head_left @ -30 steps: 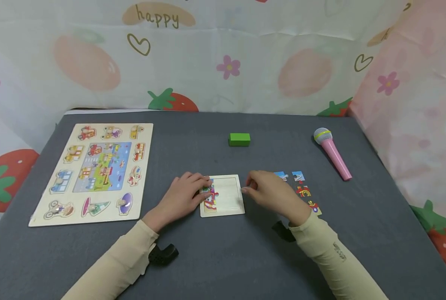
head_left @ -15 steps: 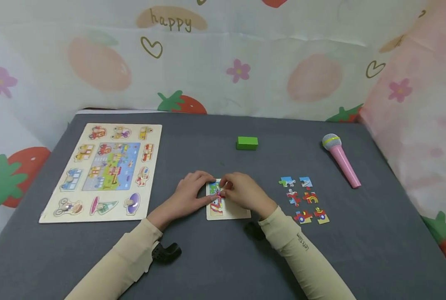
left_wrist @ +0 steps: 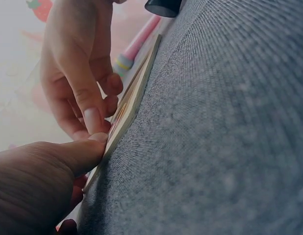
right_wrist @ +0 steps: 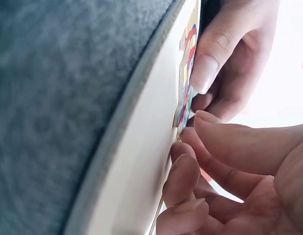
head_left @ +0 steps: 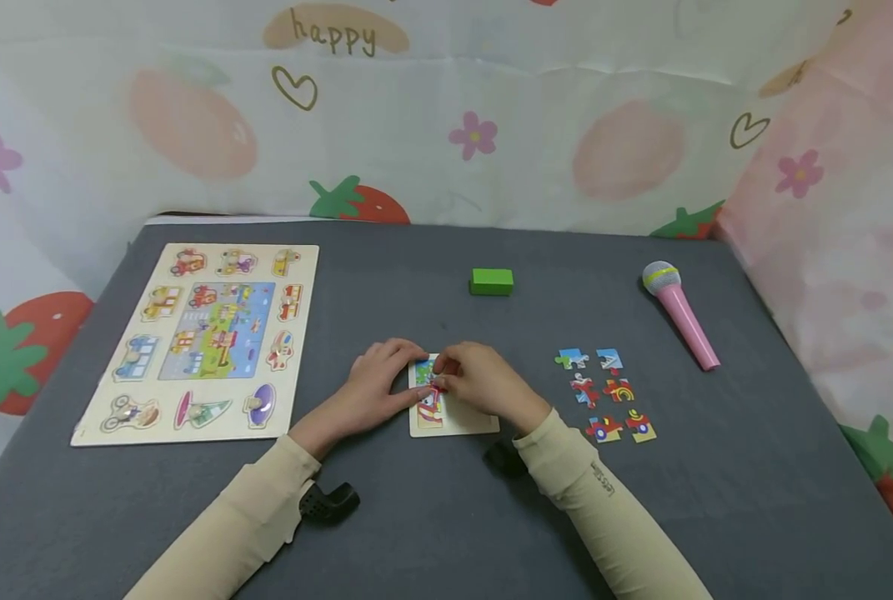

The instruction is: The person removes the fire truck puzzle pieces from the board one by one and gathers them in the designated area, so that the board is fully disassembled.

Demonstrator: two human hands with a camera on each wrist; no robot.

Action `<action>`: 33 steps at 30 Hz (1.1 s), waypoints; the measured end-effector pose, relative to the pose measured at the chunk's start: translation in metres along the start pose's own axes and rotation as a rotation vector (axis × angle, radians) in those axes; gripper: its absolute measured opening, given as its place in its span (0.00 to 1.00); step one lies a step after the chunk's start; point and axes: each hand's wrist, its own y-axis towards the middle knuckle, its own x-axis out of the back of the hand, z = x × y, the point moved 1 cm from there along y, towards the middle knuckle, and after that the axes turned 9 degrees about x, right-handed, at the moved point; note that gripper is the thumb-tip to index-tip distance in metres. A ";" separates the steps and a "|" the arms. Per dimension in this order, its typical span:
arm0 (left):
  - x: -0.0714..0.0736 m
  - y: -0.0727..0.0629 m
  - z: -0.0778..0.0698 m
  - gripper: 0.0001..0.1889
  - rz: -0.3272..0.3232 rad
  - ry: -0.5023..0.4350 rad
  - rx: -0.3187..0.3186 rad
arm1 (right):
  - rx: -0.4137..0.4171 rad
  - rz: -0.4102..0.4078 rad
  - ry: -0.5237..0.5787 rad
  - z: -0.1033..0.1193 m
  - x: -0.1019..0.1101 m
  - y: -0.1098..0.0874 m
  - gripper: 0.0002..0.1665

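Observation:
A small wooden puzzle tray (head_left: pixel 467 423) lies on the table in front of the person. Colourful jigsaw pieces (head_left: pixel 430 408) fill part of its left side. My left hand (head_left: pixel 374 385) grips the tray's left edge, its thumb (left_wrist: pixel 88 152) lying over the near pieces and its fingers at the far left corner. From the right, my right hand (head_left: pixel 487 382) reaches over the tray with curled fingers. Its thumb and index fingertips meet at a jigsaw piece (right_wrist: pixel 183 117) near the upper left, mostly hidden by the fingers.
Several loose jigsaw pieces (head_left: pixel 604 392) lie right of the tray. A pink toy microphone (head_left: pixel 682 321) rests farther right. Behind the tray is a green block (head_left: pixel 491 282). A large wooden knob puzzle board (head_left: pixel 284 417) occupies the table's left side.
My right hand has moved left from beside the tray's right edge to the pieces at its left, and since then stays there. The left hand keeps its grip on the tray.

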 end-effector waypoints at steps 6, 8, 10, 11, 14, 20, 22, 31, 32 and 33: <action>0.003 -0.002 0.000 0.23 0.009 -0.005 0.008 | -0.015 -0.014 0.034 0.003 -0.002 0.001 0.05; 0.003 -0.003 0.000 0.23 0.008 -0.008 0.008 | -0.019 -0.018 0.045 0.004 -0.002 0.001 0.05; 0.004 -0.003 -0.001 0.23 0.005 -0.012 0.006 | -0.024 -0.022 0.060 0.004 -0.002 0.001 0.04; 0.004 -0.003 -0.001 0.23 0.003 -0.013 0.006 | -0.028 -0.024 0.068 0.004 -0.002 0.001 0.04; 0.004 -0.003 -0.001 0.22 -0.002 -0.019 0.000 | -0.047 -0.031 0.101 0.004 -0.002 0.000 0.03; 0.004 -0.002 0.000 0.22 -0.004 -0.015 -0.005 | -0.140 -0.078 0.189 0.003 -0.003 0.000 0.07; 0.004 -0.002 0.000 0.23 -0.005 -0.009 -0.007 | -0.185 -0.103 0.215 0.002 -0.004 0.001 0.10; 0.003 -0.001 -0.001 0.24 0.005 -0.010 0.007 | -0.277 -0.168 0.273 0.000 -0.006 0.010 0.08; 0.003 -0.001 -0.001 0.24 0.005 -0.010 0.008 | -0.279 -0.168 0.278 0.000 -0.005 0.011 0.08; 0.003 -0.001 -0.001 0.24 0.007 -0.012 0.010 | -0.287 -0.167 0.281 0.001 -0.005 0.012 0.07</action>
